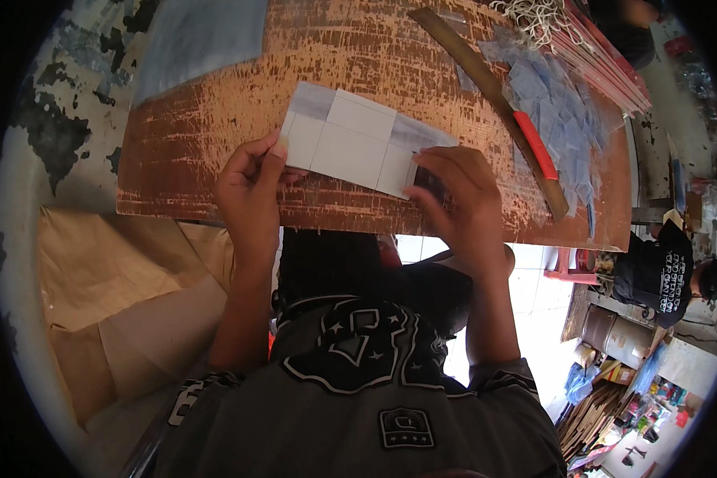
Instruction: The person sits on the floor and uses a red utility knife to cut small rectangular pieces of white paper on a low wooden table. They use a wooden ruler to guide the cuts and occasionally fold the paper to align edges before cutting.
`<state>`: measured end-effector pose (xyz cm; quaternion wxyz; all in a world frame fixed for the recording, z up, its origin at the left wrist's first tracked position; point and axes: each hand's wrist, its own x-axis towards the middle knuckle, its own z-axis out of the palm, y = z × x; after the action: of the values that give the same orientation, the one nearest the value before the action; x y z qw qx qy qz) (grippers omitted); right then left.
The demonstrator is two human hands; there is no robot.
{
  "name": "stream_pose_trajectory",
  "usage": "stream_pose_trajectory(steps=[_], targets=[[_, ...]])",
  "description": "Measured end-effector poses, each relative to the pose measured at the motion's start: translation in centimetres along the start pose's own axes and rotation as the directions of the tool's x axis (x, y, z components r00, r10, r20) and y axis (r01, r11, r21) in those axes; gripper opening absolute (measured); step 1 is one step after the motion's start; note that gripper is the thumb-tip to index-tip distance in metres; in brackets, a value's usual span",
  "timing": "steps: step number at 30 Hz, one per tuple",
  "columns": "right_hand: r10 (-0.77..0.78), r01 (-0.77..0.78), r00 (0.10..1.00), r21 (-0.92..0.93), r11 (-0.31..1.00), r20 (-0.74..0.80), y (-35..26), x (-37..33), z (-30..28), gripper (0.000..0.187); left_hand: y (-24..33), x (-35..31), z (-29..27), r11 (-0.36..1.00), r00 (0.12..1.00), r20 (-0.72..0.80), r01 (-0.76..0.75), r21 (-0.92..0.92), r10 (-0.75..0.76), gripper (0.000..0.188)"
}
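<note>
A white rectangular card (349, 155) with thin dark ruled lines is held slantwise over the near part of the worn wooden table. Greyish translucent plastic film (418, 137) shows along its far side, beside a white square section. My left hand (253, 171) pinches the card's left end, thumb on top and fingers curled beneath. At the right end is my right hand (462, 179), its thumb and fingers apart in a C shape. Those fingertips are at the card's right edge, and the thumb is close to its near corner.
A sheet of film (203, 48) lies at the table's far left. To the right are a long flat strip (474, 68), a red-handled cutter (536, 145), a pile of cut film pieces (554, 95) and stringed pink sticks (605, 60). Brown paper (119, 271) stands left; a person (657, 271) is at right.
</note>
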<state>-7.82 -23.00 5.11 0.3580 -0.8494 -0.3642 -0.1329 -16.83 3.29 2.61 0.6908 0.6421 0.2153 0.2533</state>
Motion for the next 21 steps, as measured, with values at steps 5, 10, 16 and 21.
stream_pose_trajectory(steps=[5,10,16,21], targets=[[-0.035,0.04,0.995,-0.056,0.998,0.098,0.3,-0.3,0.6,0.049,-0.1,-0.4,0.1,0.999,0.999,-0.031,0.008,-0.031,-0.009,0.025],[-0.012,0.02,0.993,-0.067,0.998,0.115,0.1,-0.4,0.5,0.046,-0.3,-0.3,-0.1,1.0,1.0,-0.022,-0.008,0.018,0.008,0.024],[-0.012,0.025,0.993,-0.106,0.994,0.12,0.3,-0.8,1.0,0.041,-0.5,-0.3,-0.2,1.0,1.0,-0.016,-0.014,0.019,0.015,0.024],[-0.009,0.026,0.991,-0.123,0.992,0.135,0.3,-0.8,1.1,0.04,-0.4,-0.3,-0.1,1.0,1.0,-0.021,0.014,-0.019,-0.014,0.023]])
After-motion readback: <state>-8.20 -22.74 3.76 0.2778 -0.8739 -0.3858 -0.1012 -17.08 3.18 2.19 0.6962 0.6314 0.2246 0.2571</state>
